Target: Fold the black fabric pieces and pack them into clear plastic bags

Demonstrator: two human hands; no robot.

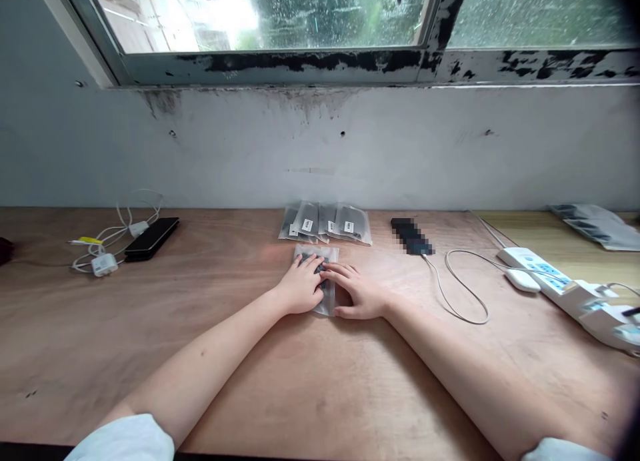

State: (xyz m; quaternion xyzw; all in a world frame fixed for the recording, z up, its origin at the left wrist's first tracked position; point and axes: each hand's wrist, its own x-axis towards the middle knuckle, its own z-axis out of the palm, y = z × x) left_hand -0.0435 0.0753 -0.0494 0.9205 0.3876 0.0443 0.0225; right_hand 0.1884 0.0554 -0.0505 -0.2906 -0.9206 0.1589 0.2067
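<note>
A frosted plastic bag (327, 303) with something dark inside lies flat on the wooden table, straight in front of me. My left hand (301, 286) rests on top of it, palm down, with the fingers spread. From the other side, my right hand (357, 291) reaches over the bag's right edge, its fingers stretched out and their tips touching the bag near my left hand. What the bag holds is mostly covered by my hands. Just beyond it, several similar frosted bags (327, 222) with small white labels lie overlapping in a row by the wall.
To the right are a black phone (413, 237) on a white cable (480, 322) and a white power strip (550, 274) with plugs. More bags (600, 226) lie at the far right. On the left are a black case (153, 239) and white chargers (104, 265) with tangled cords.
</note>
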